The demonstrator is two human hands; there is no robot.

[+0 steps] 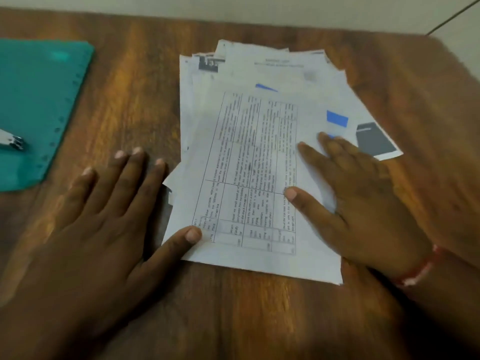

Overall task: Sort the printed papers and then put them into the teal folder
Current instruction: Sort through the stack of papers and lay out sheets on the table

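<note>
Sorting is judged barely begun: the sheets lie fanned and the folder lies apart.

Nearest, the left hand is laid flat on the wooden table, fingers straight and gripping nothing, with only the thumb touching the near-left corner of the top sheet. The right hand, a red thread at its wrist, is pressed flat with spread fingers on the right side of the printed papers. These are seen as an uneven stack at the table's middle, edges unsquared, a tabled sheet uppermost. Farther left, well apart, the teal folder is laid flat, apparently closed, with a small metal object on it. Nothing is judged filed; ordering, squaring and inserting are left.
</note>
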